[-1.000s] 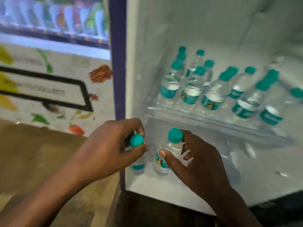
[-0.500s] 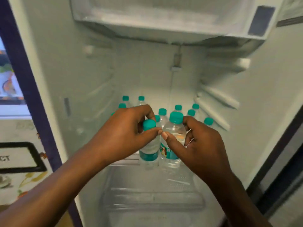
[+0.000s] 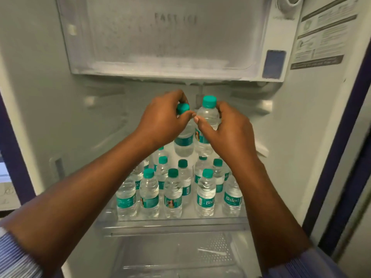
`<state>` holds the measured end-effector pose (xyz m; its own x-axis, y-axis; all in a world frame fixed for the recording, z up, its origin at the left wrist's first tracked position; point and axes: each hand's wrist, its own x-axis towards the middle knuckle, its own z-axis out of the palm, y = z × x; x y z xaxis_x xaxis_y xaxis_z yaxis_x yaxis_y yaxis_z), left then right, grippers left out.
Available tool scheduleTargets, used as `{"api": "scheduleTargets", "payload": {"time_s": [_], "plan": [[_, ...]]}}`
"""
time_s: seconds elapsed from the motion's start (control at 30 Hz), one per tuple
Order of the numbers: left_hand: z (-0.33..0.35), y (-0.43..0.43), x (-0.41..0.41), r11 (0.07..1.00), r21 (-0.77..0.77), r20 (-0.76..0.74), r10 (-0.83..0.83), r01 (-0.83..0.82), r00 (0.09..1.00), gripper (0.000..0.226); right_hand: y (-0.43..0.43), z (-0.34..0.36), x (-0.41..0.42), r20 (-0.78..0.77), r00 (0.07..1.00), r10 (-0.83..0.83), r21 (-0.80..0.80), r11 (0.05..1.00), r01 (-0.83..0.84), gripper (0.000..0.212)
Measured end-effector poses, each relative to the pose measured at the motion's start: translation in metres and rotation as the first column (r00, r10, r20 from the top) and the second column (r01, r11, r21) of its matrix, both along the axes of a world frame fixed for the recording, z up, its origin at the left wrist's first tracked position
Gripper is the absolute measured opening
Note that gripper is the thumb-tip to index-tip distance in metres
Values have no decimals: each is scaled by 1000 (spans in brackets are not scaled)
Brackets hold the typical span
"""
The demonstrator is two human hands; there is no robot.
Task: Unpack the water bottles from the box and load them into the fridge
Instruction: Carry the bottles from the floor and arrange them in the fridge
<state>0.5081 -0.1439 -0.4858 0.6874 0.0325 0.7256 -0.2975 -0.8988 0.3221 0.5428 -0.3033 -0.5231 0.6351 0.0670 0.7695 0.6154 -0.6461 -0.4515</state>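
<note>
My left hand [image 3: 160,121] grips a small clear water bottle [image 3: 183,143] near its teal cap. Beside it, my right hand [image 3: 226,127] grips a second water bottle [image 3: 208,115] by its shoulder, its teal cap showing above my fingers. Both bottles hang upright inside the open fridge, side by side and almost touching, above several teal-capped bottles [image 3: 172,195] standing in rows on the glass shelf [image 3: 172,222]. My forearms hide part of the outer rows. The box is not in view.
A frosted freezer compartment [image 3: 166,37] hangs above my hands. White rails [image 3: 261,107] line the fridge's side walls. Below the shelf sits a clear drawer cover [image 3: 180,255]. A dark purple fridge edge [image 3: 333,157] runs down the right.
Both hands have lifted their bottles from low at the fridge's bottom up to above the shelf rows. My view has swung up and centred on the fridge interior.
</note>
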Motion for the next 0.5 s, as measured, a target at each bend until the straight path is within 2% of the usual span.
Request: {"api": "scheduleTargets", "payload": {"time_s": [0.1,0.17,0.37,0.5], "plan": [[-3,-1,31,996,32,51,77,-79,996,25,11,8,31,-45,999,11,-27,1000,-12,53],[-10,0,50,991,41,31,128,-129,991,26,19,10,52,-111,994,15,-55,998,-21,56],[-54,6,86,979,78,-177,199,-188,964,26,36,-10,110,-384,919,94,-110,983,-147,60],[-80,14,96,967,119,-295,250,-224,922,24,42,-32,132,-492,866,83,-216,953,-214,66]]}}
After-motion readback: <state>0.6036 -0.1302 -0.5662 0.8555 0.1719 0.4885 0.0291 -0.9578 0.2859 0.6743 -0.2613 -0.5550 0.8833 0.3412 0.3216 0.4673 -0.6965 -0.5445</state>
